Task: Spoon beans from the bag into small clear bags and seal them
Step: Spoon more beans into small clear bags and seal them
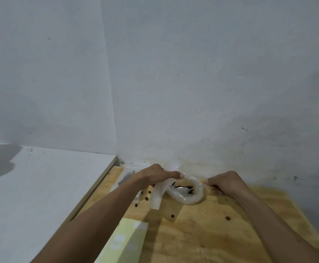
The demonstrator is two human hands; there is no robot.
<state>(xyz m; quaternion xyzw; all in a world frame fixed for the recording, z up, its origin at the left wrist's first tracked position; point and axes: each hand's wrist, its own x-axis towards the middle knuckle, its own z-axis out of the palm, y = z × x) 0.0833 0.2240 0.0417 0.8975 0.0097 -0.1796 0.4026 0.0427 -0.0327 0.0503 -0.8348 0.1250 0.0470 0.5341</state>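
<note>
Nearest to us, at about 7 o'clock on the wooden table point(202, 234), lies a pale yellow-green card point(128, 242), and our two forearms reach past it toward the wall. We judge the task only partly done: the bean bag point(188, 196), its rolled clear rim open around dark beans point(183, 186), sits at 12 o'clock on the table, and a few loose beans point(172, 216) lie scattered nearer us. What looks like a small clear bag point(157, 196) hangs below our left hand point(154, 175); we cannot tell whether it holds beans, nor see any sealed. Our left hand reaches in from 9 o'clock, forefinger stretched over the rim, the other fingers seemingly holding that plastic. Our right hand point(225, 182), at 3 o'clock, pinches the rim's edge.
</note>
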